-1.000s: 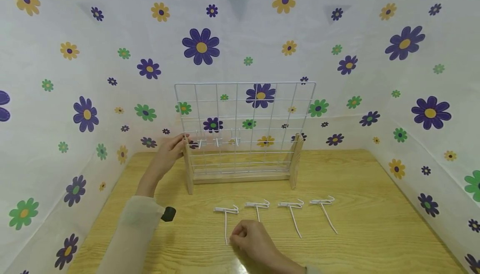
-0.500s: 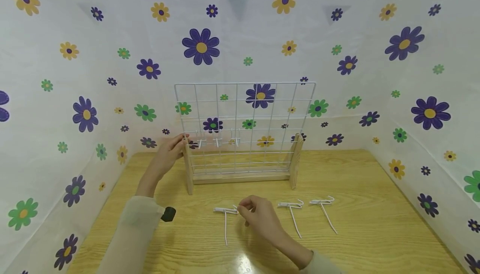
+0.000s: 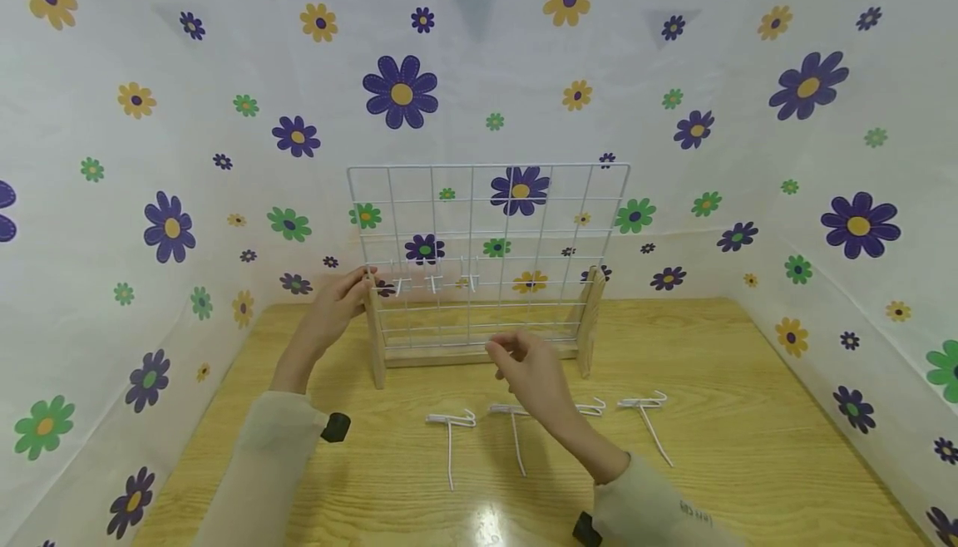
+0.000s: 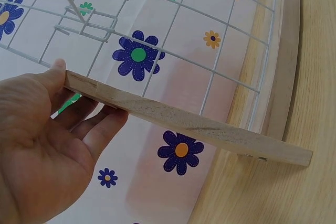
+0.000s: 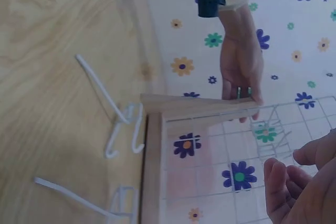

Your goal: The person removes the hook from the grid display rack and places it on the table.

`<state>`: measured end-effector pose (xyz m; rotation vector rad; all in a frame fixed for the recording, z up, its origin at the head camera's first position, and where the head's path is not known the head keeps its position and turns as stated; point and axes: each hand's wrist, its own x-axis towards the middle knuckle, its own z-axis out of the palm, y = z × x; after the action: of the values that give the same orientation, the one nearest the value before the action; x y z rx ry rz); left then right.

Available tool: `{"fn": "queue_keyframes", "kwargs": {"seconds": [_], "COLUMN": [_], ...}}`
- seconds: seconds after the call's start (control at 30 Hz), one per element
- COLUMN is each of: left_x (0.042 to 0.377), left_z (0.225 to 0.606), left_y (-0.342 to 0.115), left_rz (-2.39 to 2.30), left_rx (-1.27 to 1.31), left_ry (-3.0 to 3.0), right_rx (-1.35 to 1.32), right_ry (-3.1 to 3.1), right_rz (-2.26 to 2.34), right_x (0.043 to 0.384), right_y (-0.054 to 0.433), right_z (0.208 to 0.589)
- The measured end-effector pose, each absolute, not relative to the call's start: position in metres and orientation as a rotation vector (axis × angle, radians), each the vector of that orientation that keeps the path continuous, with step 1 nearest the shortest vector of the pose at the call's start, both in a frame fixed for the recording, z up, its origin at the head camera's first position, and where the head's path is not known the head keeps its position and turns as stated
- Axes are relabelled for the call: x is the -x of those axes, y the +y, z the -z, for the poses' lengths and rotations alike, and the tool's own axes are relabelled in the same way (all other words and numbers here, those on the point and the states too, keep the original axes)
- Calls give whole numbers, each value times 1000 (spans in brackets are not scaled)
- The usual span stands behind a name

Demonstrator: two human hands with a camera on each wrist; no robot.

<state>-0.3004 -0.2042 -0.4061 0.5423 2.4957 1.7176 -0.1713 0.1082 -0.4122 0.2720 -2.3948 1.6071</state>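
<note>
My left hand [image 3: 333,310] grips the top of the left wooden upright [image 3: 377,343] of a stand. In the left wrist view, thumb and fingers lie on either side of that upright [image 4: 178,116]. The stand carries a white wire grid panel [image 3: 490,166], with three white wire hooks [image 3: 432,283] hanging on its left half. My right hand [image 3: 535,376] hovers before the grid's lower edge, fingers loosely curled, nothing visible in it. In the right wrist view, a gap separates thumb and fingers of this hand [image 5: 304,182].
Several loose white wire hooks [image 3: 451,455] lie in a row on the wooden table [image 3: 711,364], in front of the stand; my right wrist partly covers one hook [image 3: 591,408]. The right upright [image 3: 591,322] stands beyond my right hand. Flower-patterned cloth [image 3: 524,65] surrounds the table.
My right hand has moved forward from among the loose hooks, past them, to the grid's lower edge. The loose hooks lie where they were. My left hand keeps its grip.
</note>
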Motion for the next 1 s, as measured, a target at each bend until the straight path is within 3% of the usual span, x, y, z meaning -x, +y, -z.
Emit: {"fn": "queue_keyframes", "kwargs": {"seconds": [1.0], "left_x": [298], "left_z": [404], "left_y": [-205], "left_rz": [-1697], "left_rx": [-560], "left_ry": [2521], "right_rx": [-312], "right_ry": [-2165], "right_rz": [-1427], "right_x": [219], "right_y": [86], "right_z": [387]}}
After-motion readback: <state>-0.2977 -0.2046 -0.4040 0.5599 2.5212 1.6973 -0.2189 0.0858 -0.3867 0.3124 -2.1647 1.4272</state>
